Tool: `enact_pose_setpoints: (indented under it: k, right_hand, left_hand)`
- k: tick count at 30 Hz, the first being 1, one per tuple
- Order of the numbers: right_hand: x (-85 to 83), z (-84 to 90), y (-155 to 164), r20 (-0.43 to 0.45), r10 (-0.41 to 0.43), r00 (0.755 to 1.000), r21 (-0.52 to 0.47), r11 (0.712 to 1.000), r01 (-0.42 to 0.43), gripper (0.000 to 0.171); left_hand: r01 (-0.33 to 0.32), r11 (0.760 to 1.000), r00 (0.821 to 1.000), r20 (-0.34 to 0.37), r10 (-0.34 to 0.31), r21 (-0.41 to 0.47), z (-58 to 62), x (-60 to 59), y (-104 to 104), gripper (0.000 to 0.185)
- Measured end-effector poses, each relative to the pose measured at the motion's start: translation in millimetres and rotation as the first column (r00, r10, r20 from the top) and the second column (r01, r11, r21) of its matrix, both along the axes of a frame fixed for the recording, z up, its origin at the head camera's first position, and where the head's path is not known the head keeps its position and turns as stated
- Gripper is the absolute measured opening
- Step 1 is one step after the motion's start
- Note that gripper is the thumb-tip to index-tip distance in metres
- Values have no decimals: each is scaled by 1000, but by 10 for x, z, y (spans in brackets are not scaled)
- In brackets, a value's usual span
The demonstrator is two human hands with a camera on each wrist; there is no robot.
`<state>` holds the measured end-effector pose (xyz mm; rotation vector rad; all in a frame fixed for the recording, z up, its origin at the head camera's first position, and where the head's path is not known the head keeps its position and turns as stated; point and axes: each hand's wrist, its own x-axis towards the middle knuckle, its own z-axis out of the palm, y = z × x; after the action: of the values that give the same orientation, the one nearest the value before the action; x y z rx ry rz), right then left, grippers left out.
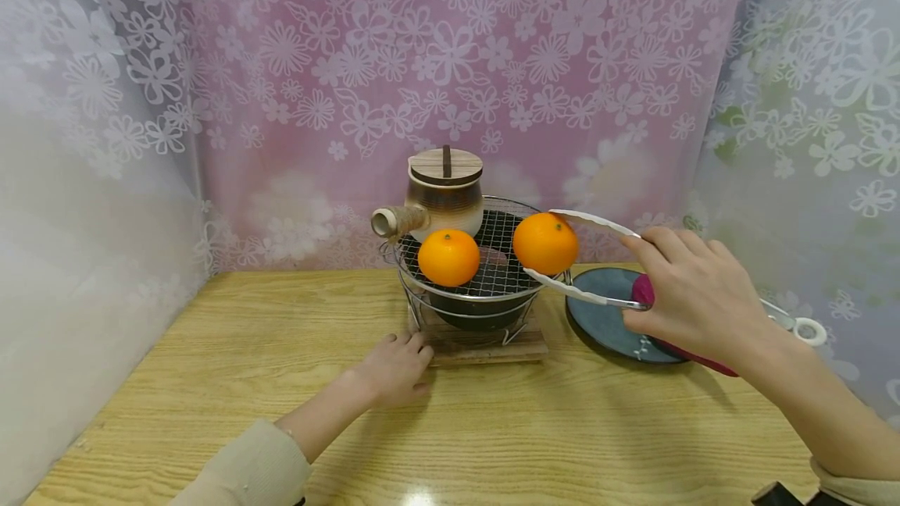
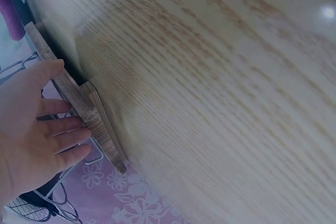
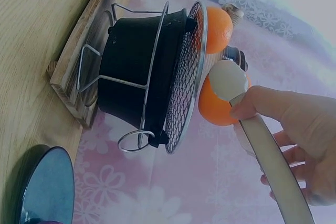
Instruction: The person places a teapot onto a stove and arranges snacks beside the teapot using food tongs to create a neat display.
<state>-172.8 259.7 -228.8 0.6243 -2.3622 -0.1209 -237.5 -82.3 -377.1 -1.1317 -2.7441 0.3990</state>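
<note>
My right hand (image 1: 692, 287) grips a pair of tongs (image 3: 268, 156) with white tips. The tips lie either side of an orange (image 1: 545, 244) at the right of a round wire-mesh grill (image 1: 502, 233); whether the fruit touches the mesh I cannot tell. A second orange (image 1: 448, 258) sits at the grill's front left. Behind it stands a lidded clay pot (image 1: 450, 201) with a side handle pointing left. My left hand (image 1: 397, 369) touches the left end of the wooden board (image 1: 485, 354) under the grill, its fingers loosely extended along the edge (image 2: 79, 98).
A blue-grey plate (image 1: 601, 326) lies on the table right of the grill. On it rests a long magenta thing (image 1: 643, 290), partly hidden by my right hand. Wire legs (image 3: 152, 51) surround the black grill bowl (image 3: 126, 72). A floral curtain (image 1: 450, 61) hangs behind.
</note>
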Motion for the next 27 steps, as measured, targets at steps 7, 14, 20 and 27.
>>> enact_pose_setpoints:
  k: [7,14,20,27]
  right_hand:
    - [12,14,-46,16,15,1000,9,1000,-15,68]
    - [17,11,-79,1,42,999,26,999,-42,67]
    - [7,15,-99,-15,65,998,42,997,-65,66]
    - [-15,24,-107,-20,71,997,54,996,-70,66]
  left_hand:
    - [13,1000,1000,-19,-13,9,-4,2,-2,44]
    - [11,1000,1000,-13,-11,5,-7,2,-6,45]
    - [15,1000,1000,-16,-15,4,-15,0,-9,45]
    - [10,1000,1000,-10,-10,0,-18,-8,-10,46]
